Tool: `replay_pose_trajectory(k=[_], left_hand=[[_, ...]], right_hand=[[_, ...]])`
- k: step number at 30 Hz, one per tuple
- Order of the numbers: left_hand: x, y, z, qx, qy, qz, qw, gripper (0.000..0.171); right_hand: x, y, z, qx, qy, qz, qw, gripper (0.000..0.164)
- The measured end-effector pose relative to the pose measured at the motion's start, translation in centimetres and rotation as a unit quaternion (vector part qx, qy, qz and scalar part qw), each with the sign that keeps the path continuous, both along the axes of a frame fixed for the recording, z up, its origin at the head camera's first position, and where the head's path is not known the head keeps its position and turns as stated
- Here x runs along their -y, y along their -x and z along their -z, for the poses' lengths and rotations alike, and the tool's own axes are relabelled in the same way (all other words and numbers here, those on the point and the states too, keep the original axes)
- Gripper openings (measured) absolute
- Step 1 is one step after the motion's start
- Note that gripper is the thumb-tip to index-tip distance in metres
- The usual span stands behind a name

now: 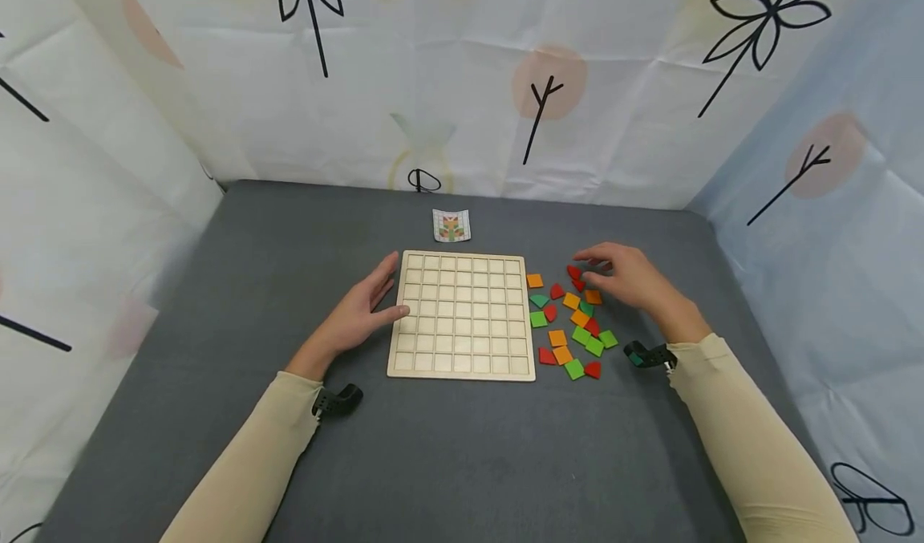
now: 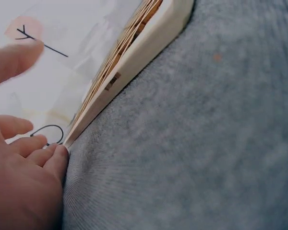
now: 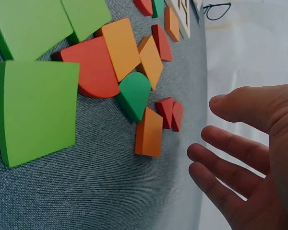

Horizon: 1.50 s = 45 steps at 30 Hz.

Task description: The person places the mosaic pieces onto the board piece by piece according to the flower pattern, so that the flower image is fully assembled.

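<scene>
A pale wooden grid board (image 1: 462,315) with rows of square cells lies on the grey table. At its left side is my left hand (image 1: 358,309); the fingers are extended along the edge and the thumb reaches over the rim. In the left wrist view, the fingertips (image 2: 61,152) meet the far end of the board's side (image 2: 129,64). Over the far part of the loose tiles hovers my right hand (image 1: 626,277), thumb and fingers parted, nothing between them. Closest to it are two red tiles (image 3: 166,113), with an orange square tile (image 3: 153,133) nearby.
Right of the board lie several scattered tiles, among them a light green square (image 3: 38,110), a dark green rounded tile (image 3: 134,95) and a red rounded tile (image 3: 93,67). Behind the board is a small pattern card (image 1: 451,226). Printed cloth (image 1: 447,70) hangs around the table.
</scene>
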State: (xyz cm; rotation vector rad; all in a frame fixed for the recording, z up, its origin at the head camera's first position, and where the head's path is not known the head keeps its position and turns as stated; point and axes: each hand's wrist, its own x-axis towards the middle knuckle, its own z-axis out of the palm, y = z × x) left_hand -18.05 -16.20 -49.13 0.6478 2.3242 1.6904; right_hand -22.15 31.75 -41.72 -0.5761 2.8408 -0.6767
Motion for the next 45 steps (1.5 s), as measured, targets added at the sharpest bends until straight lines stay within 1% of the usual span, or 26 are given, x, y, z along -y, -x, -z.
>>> replay_pose_trajectory(k=[3, 6, 8, 12, 16, 24, 29, 34, 36, 38, 42, 45], left_hand=[[0.0, 0.1, 0.0, -0.03, 0.053, 0.002, 0.9982, 0.092], [-0.1, 0.0, 0.0, -0.061, 0.108, 0.008, 0.9922, 0.087], [-0.2, 0.0, -0.1, -0.072, 0.128, 0.014, 0.989, 0.083], [-0.3, -0.3, 0.0, -0.081, 0.146, 0.023, 0.9857, 0.076], [-0.3, -0.4, 0.0, -0.083, 0.166, 0.024, 0.9823, 0.074], [-0.6, -0.5, -0.2, -0.092, 0.201, 0.032, 0.9747, 0.07], [-0.6, -0.7, -0.4, -0.115, 0.241, 0.046, 0.9626, 0.067], [-0.4, -0.8, -0.4, -0.147, 0.285, 0.06, 0.9453, 0.067], [-0.3, -0.7, -0.3, -0.154, 0.294, 0.063, 0.941, 0.069], [-0.2, -0.7, -0.3, -0.159, 0.292, 0.065, 0.9408, 0.072], [0.1, -0.6, 0.0, -0.155, 0.275, 0.07, 0.9463, 0.076], [0.2, -0.5, 0.1, -0.149, 0.274, 0.069, 0.9475, 0.081]], right_hand=[[-0.1, 0.3, 0.2, 0.004, 0.002, 0.005, 1.0, 0.039], [-0.1, 0.6, 0.4, 0.01, 0.002, 0.008, 1.0, 0.038], [0.0, 0.7, 0.5, 0.013, 0.002, 0.009, 1.0, 0.038], [0.2, 0.8, 0.7, 0.019, 0.001, 0.012, 1.0, 0.037], [0.5, 1.0, 0.8, 0.021, -0.003, 0.007, 1.0, 0.039], [0.4, 1.7, 1.4, 0.007, -0.022, -0.008, 1.0, 0.036], [0.4, 1.9, 1.6, 0.005, -0.026, -0.02, 0.999, 0.033], [0.4, 1.9, 1.8, 0.003, -0.032, -0.023, 0.999, 0.031], [0.4, 1.8, 1.8, 0.005, -0.032, -0.021, 0.999, 0.031], [0.4, 1.8, 1.8, 0.007, -0.03, -0.018, 0.999, 0.03], [0.5, 1.9, 1.9, 0.008, -0.027, -0.013, 1.0, 0.028], [0.7, 2.0, 1.9, 0.007, -0.029, -0.011, 0.999, 0.028]])
